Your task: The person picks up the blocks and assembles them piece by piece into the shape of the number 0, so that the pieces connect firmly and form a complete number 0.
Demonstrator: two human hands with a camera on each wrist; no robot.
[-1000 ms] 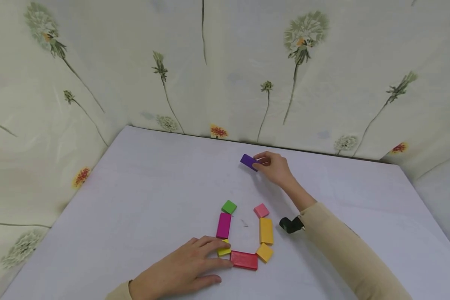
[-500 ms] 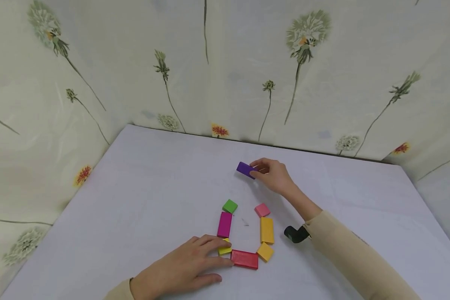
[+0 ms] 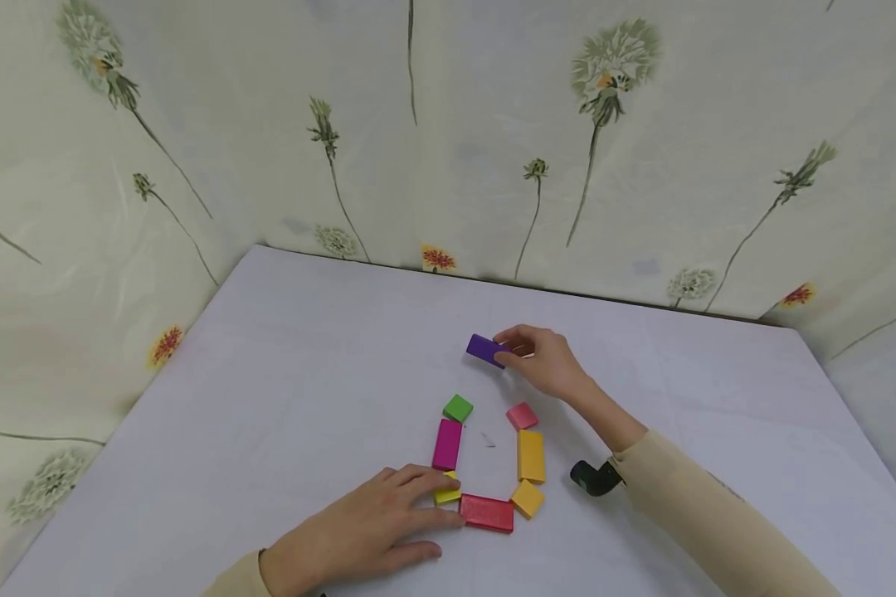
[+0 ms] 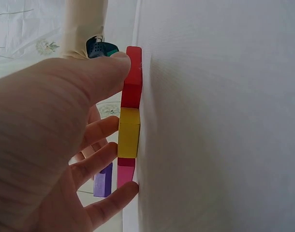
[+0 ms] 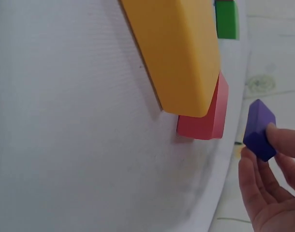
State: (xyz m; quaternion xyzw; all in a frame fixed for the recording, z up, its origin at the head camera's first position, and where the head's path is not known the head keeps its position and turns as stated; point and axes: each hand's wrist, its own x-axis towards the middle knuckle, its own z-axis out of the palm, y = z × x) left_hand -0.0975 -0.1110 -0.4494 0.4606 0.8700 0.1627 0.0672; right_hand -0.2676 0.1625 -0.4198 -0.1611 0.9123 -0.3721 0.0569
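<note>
My right hand (image 3: 548,362) pinches a purple block (image 3: 483,349) by one end between thumb and fingers. It holds the block above the table, beyond a U-shaped outline of blocks. In the right wrist view the purple block (image 5: 258,128) is tilted. My left hand (image 3: 369,524) lies by the near left corner with its fingers extended. Its fingertips are at a small yellow block (image 3: 446,497), partly covered, and a red block (image 3: 487,513). A magenta block (image 3: 447,444) and a green block (image 3: 458,408) form the left side.
An orange-yellow long block (image 3: 531,456), a smaller orange block (image 3: 527,499) and a pink block (image 3: 522,415) form the right side. A dark wrist device (image 3: 596,478) hangs by the right sleeve. The white table (image 3: 306,356) ends at a flower-patterned curtain (image 3: 463,149).
My right hand has brought the purple block a little nearer and slightly left, toward the gap between the green and pink blocks. The left hand stays in place.
</note>
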